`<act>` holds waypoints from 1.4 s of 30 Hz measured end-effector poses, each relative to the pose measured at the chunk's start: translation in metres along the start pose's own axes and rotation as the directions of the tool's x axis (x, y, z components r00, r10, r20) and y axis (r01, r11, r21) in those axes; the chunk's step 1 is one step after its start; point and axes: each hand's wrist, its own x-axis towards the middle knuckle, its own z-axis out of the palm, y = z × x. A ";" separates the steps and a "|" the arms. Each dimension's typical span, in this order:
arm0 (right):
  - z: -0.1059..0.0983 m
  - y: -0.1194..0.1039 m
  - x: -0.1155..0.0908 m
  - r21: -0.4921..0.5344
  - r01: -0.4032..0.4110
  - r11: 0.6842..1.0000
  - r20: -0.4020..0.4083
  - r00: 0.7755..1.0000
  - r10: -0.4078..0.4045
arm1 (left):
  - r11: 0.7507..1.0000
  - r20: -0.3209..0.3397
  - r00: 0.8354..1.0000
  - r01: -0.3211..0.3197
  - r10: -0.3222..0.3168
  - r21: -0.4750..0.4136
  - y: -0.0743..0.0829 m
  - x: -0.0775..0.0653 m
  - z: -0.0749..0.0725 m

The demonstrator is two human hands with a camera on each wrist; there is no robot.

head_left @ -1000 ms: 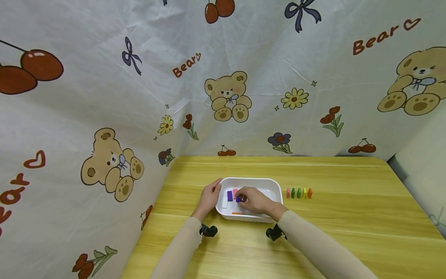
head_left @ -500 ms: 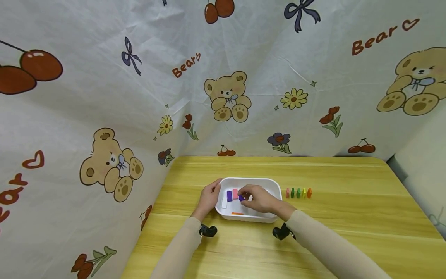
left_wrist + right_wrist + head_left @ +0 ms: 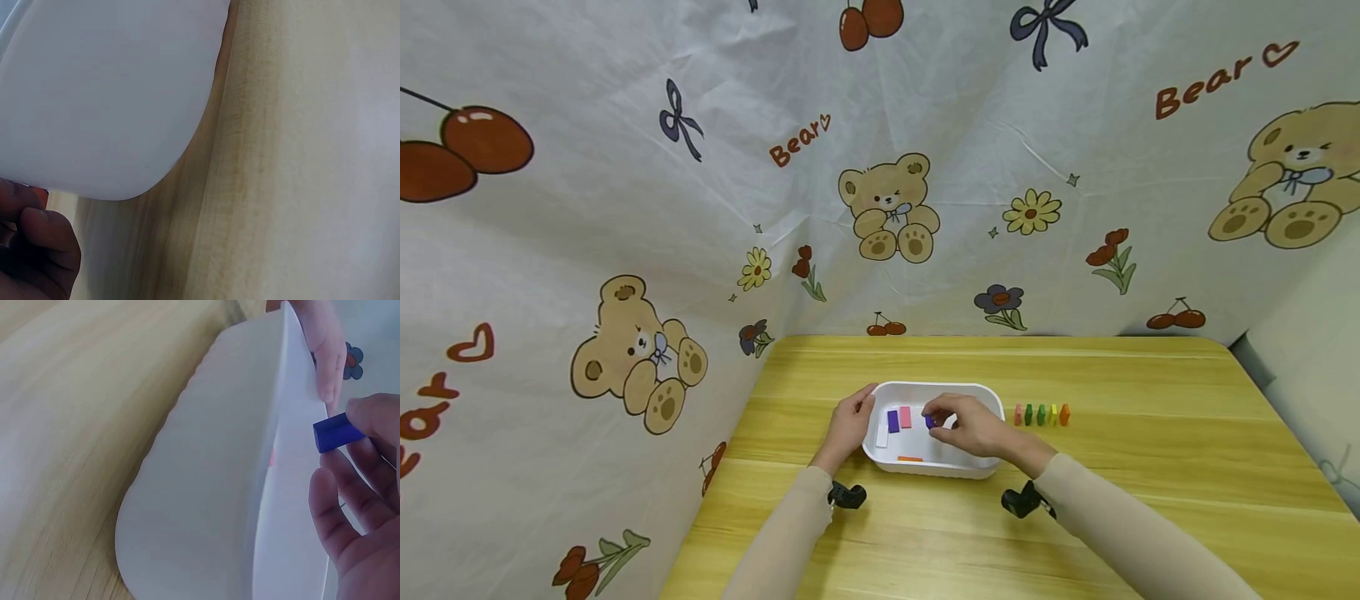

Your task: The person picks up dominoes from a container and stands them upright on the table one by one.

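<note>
A white plastic tray (image 3: 925, 469) stands on the table, with small domino-like blocks inside. My right hand (image 3: 967, 425) pinches a purple block (image 3: 338, 432) between thumb and fingers, above the tray floor. At the tray's left end, my left hand (image 3: 851, 423) holds the rim; the left wrist view shows its fingers (image 3: 50, 231) bent close to the tray's edge. Inside the tray lie a white block (image 3: 882, 436), another purple block (image 3: 892, 421), a pink block (image 3: 906, 417) and an orange block (image 3: 910, 458) by the front wall.
Right of the tray, several blocks stand upright in a spaced row, from a pink one (image 3: 1018, 414) through green and yellow to an orange one (image 3: 1064, 414). A bear-print cloth (image 3: 887, 208) hangs behind and left of the wooden table (image 3: 1120, 508).
My right hand has lifted the purple block and carried it rightward within the tray, uncovering the pink block. My left hand keeps its place on the tray.
</note>
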 end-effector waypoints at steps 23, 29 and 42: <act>-0.036 0.007 -0.034 0.063 -0.165 0.984 -0.094 0.981 0.171 | 1.000 0.006 1.000 0.023 -0.023 0.005 0.000 0.002 0.000; -0.043 0.014 -0.041 0.063 -0.162 0.985 -0.117 0.979 0.168 | 1.000 0.018 1.000 0.024 -0.024 -0.002 -0.001 0.002 0.000; -0.060 0.027 -0.061 0.027 -0.209 0.977 -0.188 0.959 0.211 | 1.000 0.019 1.000 0.023 -0.023 -0.012 0.002 0.001 -0.001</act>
